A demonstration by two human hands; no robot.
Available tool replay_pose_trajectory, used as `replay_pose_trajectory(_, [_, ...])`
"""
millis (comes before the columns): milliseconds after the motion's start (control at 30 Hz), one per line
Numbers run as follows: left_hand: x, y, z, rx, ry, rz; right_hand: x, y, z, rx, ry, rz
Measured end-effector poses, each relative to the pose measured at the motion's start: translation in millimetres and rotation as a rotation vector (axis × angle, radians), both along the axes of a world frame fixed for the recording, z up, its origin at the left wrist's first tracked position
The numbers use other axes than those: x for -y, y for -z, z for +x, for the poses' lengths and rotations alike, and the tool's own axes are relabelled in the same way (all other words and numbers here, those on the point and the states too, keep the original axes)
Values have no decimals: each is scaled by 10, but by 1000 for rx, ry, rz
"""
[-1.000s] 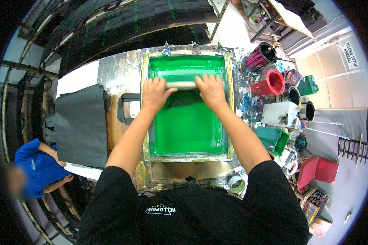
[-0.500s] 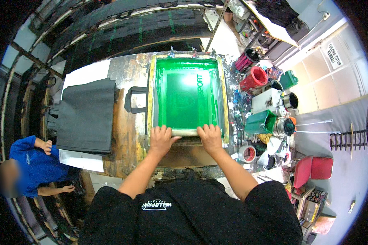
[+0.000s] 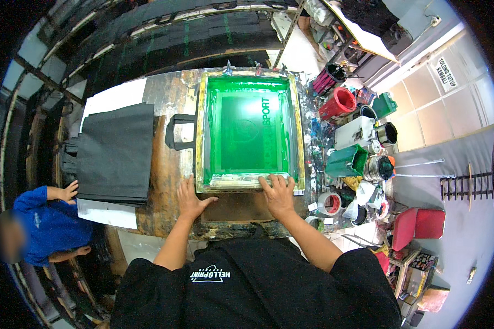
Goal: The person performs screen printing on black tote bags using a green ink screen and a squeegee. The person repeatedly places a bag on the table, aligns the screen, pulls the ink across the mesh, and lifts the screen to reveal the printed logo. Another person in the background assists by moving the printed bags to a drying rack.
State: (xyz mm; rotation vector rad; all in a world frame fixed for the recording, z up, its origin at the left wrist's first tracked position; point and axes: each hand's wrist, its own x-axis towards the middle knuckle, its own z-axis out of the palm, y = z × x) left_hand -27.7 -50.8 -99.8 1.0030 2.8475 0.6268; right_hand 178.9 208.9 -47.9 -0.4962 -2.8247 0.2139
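Note:
A screen-printing frame (image 3: 200,137) with a yellowed wooden rim lies on the table in front of me, its mesh coated in bright green ink (image 3: 233,148). The strap handle (image 3: 170,131) of a black fabric bag sticks out from under its left side; the rest of that bag is hidden. My left hand (image 3: 190,203) is open beside the frame's near left corner, thumb spread out and holding nothing. Over the near rim, toward its right end, the fingers of my right hand (image 3: 279,196) are curled. A pale strip (image 3: 233,180) lies along that rim; whether it is the squeegee is unclear.
Black fabric bags (image 3: 115,153) are stacked on the table's left. Ink tubs, a red bucket (image 3: 337,103), a green container (image 3: 346,160) and tape rolls (image 3: 329,203) crowd the right edge. A co-worker in blue (image 3: 52,222) reaches toward the stack. Racks of bags (image 3: 164,41) stand behind.
My left hand has let go of the pale bar at the near rim and moved left, off the frame. My right hand stays at the rim, slightly lower. The co-worker's hand has reached the bag stack.

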Motion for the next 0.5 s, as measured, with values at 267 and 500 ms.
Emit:
replay_pose_trajectory(267, [-36,97,-122,27,-20,6,-57,-102,-82,49,-5,-20])
replay_pose_trajectory(500, [-11,-140,-63,114,-58,147,-182,-571,-192,27,-46,-56])
